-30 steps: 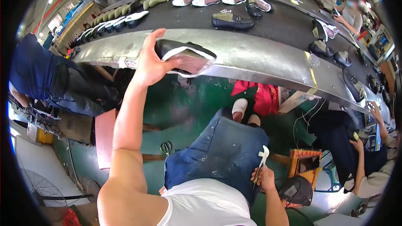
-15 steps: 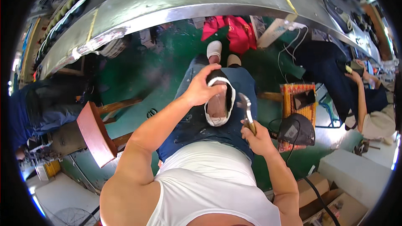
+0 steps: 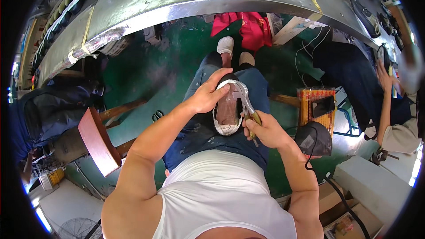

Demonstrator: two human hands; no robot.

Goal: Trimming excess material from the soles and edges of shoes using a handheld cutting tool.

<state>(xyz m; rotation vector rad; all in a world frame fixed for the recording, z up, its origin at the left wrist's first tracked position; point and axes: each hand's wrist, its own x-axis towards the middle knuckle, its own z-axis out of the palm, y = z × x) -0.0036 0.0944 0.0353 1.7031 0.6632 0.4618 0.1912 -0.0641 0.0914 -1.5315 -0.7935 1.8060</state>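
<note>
The left hand (image 3: 207,97) clasps the far end of the sole-up, white-edged shoe (image 3: 227,111) above the lap (image 3: 195,133), with its thumb on the brown insole; the right hand (image 3: 267,130) has its fingers wrapped around the handles of the metal-headed pincers (image 3: 246,100), whose head lies over the shoe's right edge. Because the left thumb lies near that head, a slipping tool could pinch it, and a loose left grip could let the shoe turn and the insole be scored. Markings on the red cloth (image 3: 255,30) are too small to read.
</note>
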